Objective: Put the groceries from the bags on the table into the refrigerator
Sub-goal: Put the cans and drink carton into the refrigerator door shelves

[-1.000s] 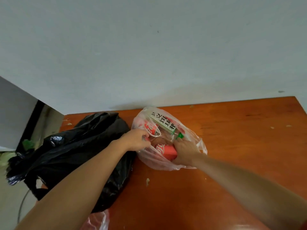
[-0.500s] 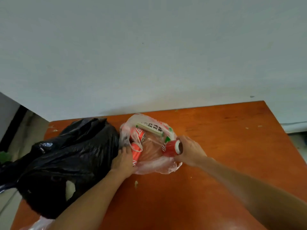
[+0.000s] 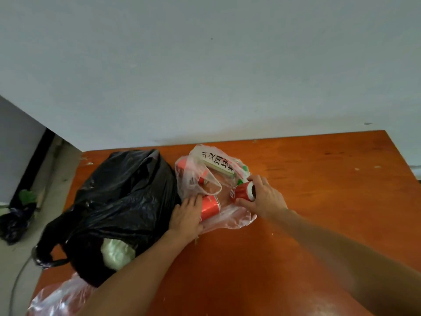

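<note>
A clear plastic bag (image 3: 193, 179) lies on the orange wooden table (image 3: 319, 179), holding red cans and a white box with black characters (image 3: 217, 164). My right hand (image 3: 265, 197) grips a red can (image 3: 241, 191) at the bag's right opening. My left hand (image 3: 186, 216) is closed on a second red can (image 3: 210, 207) at the bag's near side. A third red can (image 3: 183, 164) shows at the bag's far left. A big black bag (image 3: 123, 201) sits left of it, with something pale green (image 3: 116, 253) showing through its mouth.
Another clear pinkish bag (image 3: 59, 297) lies at the table's near left corner. The white wall (image 3: 205, 65) runs along the table's far edge. On the floor to the left sit a small dark bag (image 3: 16, 220) and a grey cable (image 3: 19, 277).
My right hand has drawn a red can out of the clear bag's mouth. My left hand dropped from the bag's handle to the can at the bag's near side.
</note>
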A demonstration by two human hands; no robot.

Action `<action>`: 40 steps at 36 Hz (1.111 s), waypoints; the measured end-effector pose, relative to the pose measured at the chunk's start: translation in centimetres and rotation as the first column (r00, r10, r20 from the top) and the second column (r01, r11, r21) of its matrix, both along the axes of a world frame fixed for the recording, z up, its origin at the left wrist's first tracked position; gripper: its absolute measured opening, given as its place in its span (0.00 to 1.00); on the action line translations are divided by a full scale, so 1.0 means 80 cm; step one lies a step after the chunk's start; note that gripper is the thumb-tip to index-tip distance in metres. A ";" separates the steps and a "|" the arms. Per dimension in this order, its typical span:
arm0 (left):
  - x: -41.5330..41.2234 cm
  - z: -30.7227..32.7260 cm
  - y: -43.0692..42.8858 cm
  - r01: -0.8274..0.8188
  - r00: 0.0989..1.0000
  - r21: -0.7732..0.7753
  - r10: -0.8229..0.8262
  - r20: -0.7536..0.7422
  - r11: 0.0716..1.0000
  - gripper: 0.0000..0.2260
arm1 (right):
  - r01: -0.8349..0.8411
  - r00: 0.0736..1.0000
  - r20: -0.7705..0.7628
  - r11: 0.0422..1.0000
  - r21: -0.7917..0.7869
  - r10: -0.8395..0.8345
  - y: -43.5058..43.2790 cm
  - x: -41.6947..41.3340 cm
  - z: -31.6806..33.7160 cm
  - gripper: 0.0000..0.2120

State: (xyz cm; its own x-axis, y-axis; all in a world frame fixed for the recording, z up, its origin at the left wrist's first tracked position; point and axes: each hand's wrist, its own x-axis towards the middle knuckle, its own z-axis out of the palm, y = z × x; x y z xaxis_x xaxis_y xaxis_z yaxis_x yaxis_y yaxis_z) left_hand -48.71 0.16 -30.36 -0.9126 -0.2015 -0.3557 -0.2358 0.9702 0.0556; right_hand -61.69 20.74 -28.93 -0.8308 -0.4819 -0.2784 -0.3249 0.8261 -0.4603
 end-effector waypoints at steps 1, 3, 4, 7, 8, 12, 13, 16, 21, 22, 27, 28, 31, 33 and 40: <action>-0.001 0.003 0.000 -0.022 1.000 0.006 0.022 -0.005 1.000 0.38 | 0.010 1.000 -0.004 1.000 0.001 -0.010 -0.001 0.000 0.000 0.36; -0.005 0.008 -0.002 -0.059 0.998 -0.008 0.059 -0.011 0.998 0.39 | 0.026 1.000 -0.005 1.000 0.007 -0.026 -0.002 0.003 0.000 0.36; -0.008 0.012 -0.002 -0.064 0.998 -0.021 0.064 -0.010 0.998 0.39 | 0.033 0.999 -0.005 0.999 0.012 -0.033 -0.002 0.005 0.001 0.35; -0.015 0.023 -0.004 -0.026 1.000 -0.049 0.025 -0.009 0.998 0.39 | 0.047 0.999 0.005 0.998 0.031 -0.047 0.000 0.014 0.001 0.34; -0.016 0.026 -0.004 -0.006 1.000 -0.056 0.005 -0.020 0.998 0.38 | 0.052 0.999 0.014 0.998 0.029 -0.053 0.001 0.017 0.001 0.34; -0.013 0.044 -0.004 0.078 0.993 -0.051 -0.082 -0.084 0.996 0.37 | 0.097 0.994 0.057 0.995 -0.009 -0.097 0.006 0.031 0.006 0.34; -0.012 0.050 -0.003 0.097 0.989 -0.042 -0.101 -0.109 0.994 0.38 | 0.120 0.991 0.067 0.993 -0.025 -0.118 0.008 0.035 0.007 0.34; -0.009 0.075 0.000 0.140 0.976 -0.040 -0.145 -0.165 0.989 0.46 | 0.189 0.982 0.046 0.978 -0.086 -0.185 0.015 0.050 0.017 0.35; -0.010 0.131 0.010 0.163 0.936 0.122 -0.114 -0.333 0.979 0.43 | 0.282 0.956 -0.015 0.936 -0.208 -0.292 0.031 0.070 0.055 0.36; -0.011 0.141 0.014 0.155 0.926 0.177 -0.080 -0.370 0.972 0.41 | 0.296 0.950 -0.028 0.929 -0.223 -0.310 0.035 0.073 0.065 0.36; -0.025 0.185 0.042 0.197 0.853 0.393 0.040 -0.521 0.898 0.39 | 0.360 0.906 -0.129 0.894 -0.268 -0.403 0.069 0.090 0.118 0.34; -0.028 0.195 0.049 0.203 0.858 0.415 0.043 -0.512 0.887 0.39 | 0.376 0.894 -0.146 0.886 -0.272 -0.425 0.079 0.095 0.128 0.34; -0.037 0.222 0.076 0.267 0.852 0.394 -0.025 -0.523 0.879 0.37 | 0.423 0.852 -0.203 0.863 -0.278 -0.483 0.117 0.115 0.156 0.34; -0.041 0.235 0.097 0.315 0.850 0.373 -0.085 -0.519 0.873 0.37 | 0.444 0.823 -0.253 0.853 -0.274 -0.509 0.147 0.132 0.173 0.34; -0.023 0.266 0.220 0.564 0.738 0.187 -0.390 -0.551 0.804 0.33 | 0.524 0.705 -0.413 0.816 -0.244 -0.576 0.276 0.217 0.222 0.34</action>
State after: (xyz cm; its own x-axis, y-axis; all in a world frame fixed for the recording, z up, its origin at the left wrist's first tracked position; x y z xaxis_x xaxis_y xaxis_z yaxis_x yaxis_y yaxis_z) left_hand -50.55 17.74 -9.09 -0.9188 0.3534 0.1761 0.3941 0.8472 0.3564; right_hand -44.33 42.84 -11.14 -0.9713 0.0981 0.2165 -0.0159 0.8820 -0.4710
